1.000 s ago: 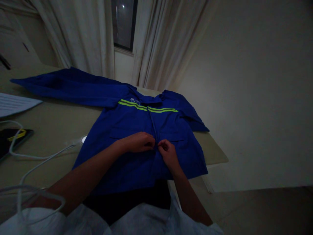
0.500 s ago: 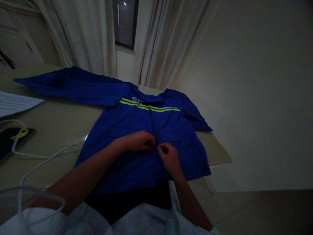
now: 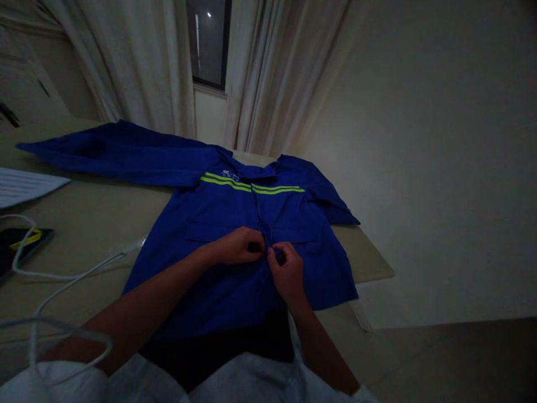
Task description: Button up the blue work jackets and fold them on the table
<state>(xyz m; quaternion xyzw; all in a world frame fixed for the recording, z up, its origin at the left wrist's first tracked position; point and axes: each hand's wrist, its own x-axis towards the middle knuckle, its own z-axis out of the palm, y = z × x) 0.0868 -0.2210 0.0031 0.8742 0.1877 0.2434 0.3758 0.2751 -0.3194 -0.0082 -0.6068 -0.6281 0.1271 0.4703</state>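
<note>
A blue work jacket (image 3: 168, 224) with yellow-green stripes across the chest lies spread front side up, its collar away from me. My left hand (image 3: 243, 245) is closed in a pinch at the jacket's front edge, left of the middle. Close beside it, my right hand (image 3: 287, 268) pinches the front opening from the right, thumb and forefinger together. The fingertips almost meet over the placket, below the level of the pocket flaps. Whether a button or only cloth is between them is too dark and small to make out.
The jacket lies on a pale table (image 3: 373, 260). On the left are a printed sheet (image 3: 29, 187), a dark phone-like object (image 3: 25, 246) with a yellow mark, and a white cable (image 3: 62, 285). Curtains (image 3: 138, 73) hang behind; a wall (image 3: 440, 168) stands right.
The view has shifted slightly, so the jacket appears a little further left. Both hands stay at the front opening, and their fingertips have come slightly closer together, lifting the placket cloth a bit.
</note>
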